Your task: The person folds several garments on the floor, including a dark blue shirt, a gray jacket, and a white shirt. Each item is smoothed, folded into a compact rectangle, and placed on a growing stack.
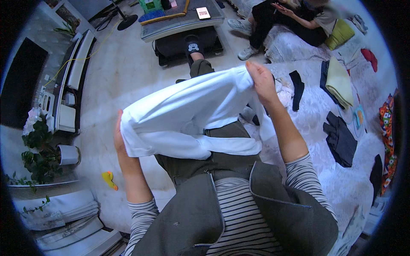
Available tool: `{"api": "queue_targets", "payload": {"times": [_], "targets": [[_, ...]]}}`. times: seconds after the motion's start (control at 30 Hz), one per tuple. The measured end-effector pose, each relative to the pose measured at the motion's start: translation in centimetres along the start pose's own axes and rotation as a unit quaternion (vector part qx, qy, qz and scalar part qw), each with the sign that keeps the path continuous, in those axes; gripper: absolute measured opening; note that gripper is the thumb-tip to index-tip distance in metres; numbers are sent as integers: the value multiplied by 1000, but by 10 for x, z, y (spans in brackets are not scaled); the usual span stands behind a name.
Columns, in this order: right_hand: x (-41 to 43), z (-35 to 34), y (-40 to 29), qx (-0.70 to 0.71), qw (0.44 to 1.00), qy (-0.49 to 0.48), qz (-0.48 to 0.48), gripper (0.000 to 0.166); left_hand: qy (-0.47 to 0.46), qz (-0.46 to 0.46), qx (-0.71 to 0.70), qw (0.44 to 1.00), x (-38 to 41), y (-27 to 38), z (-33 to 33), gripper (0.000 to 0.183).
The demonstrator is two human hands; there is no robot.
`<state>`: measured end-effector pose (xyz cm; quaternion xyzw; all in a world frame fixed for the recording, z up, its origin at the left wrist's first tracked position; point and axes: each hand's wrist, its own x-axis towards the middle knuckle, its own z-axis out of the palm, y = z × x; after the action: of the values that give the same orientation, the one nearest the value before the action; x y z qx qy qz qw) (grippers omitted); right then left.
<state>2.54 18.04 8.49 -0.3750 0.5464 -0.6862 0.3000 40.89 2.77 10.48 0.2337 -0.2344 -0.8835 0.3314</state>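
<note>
A white garment (179, 105) is stretched between my two hands above my lap, with a white sleeve or leg part of it drooping across my dark trousers. My right hand (263, 81) pinches its upper right corner, thumb on top. At the opposite end my left hand (119, 136) holds the left edge; most of those fingers are hidden behind the cloth. A faint round grey patch shows through the middle of the fabric. Which kind of garment it is, I cannot tell.
Right of me, a patterned covered sofa (307, 128) bears a folded pale-yellow cloth (339, 83) and dark garments (341, 139). Another person (288, 22) sits further along. Ahead stands a low table (182, 25) with a brush and phone. A yellow toy (110, 180) lies on the floor.
</note>
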Motion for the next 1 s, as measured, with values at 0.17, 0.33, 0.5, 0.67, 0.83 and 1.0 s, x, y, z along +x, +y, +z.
{"api": "queue_targets", "payload": {"times": [0.17, 0.33, 0.5, 0.67, 0.83, 1.0], "targets": [[17, 20, -87, -132, 981, -89, -113, 30, -86, 140, 91, 982, -41, 21, 37, 57], [15, 56, -135, 235, 929, -278, 67, 34, 41, 276, 217, 936, -94, 69, -17, 65], [-24, 80, -170, 346, 926, -147, 27, 39, 133, 280, 173, 935, -126, 102, 4, 55], [49, 59, -92, 39, 980, -197, 12, 43, 220, 454, 645, 574, -28, 129, 2, 23], [41, -45, 40, -396, 917, -37, 42, 36, 111, 464, 769, 425, 44, 5, -5, 24], [-39, -59, 76, -581, 797, 13, -164, 33, -349, 241, 700, 574, -24, -195, -14, 33]]}}
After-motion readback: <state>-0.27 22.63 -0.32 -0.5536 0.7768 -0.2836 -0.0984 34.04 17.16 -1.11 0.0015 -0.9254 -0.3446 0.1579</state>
